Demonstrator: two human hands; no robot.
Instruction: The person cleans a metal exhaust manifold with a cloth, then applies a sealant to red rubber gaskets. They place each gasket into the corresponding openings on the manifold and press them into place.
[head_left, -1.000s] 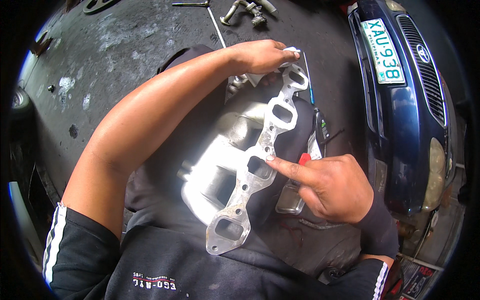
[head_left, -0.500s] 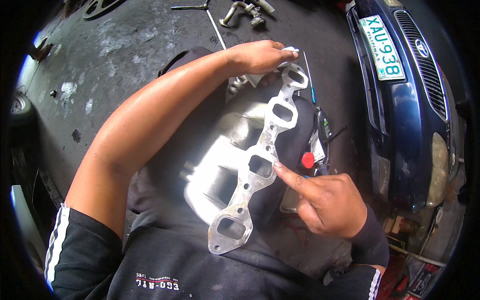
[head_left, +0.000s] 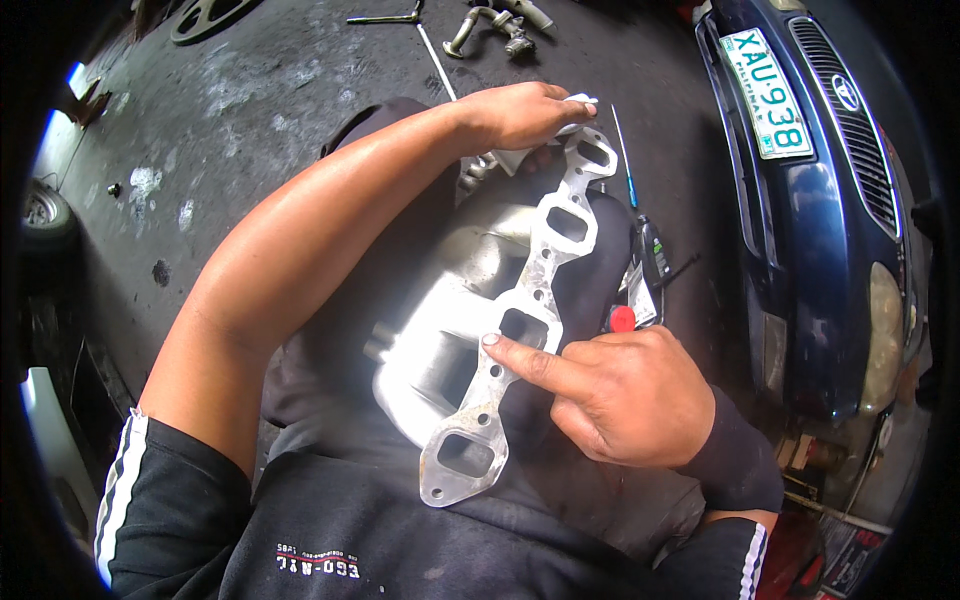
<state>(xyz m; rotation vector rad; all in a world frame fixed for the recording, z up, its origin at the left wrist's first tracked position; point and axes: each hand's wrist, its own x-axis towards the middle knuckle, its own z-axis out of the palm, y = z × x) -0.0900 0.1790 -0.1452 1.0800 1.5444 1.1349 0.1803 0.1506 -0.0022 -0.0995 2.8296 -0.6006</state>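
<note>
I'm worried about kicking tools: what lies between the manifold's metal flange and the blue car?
In the head view, between flange and car, there are a slim blue-handled tool, a black bottle, something pale, a red round object and the right hand.

Over a dark-clothed lap [head_left: 335, 325], a silvery manifold [head_left: 430, 315] is being held at its far end by the left hand [head_left: 525, 115], while its flat flange [head_left: 536, 275] is being touched by the right hand [head_left: 640, 395] with one extended finger.

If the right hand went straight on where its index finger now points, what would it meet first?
From the edge of the flat metal flange, the right hand would probably first meet the bright silver pipe just beyond the fingertip. Depth is unclear, so it may pass over it.
</note>
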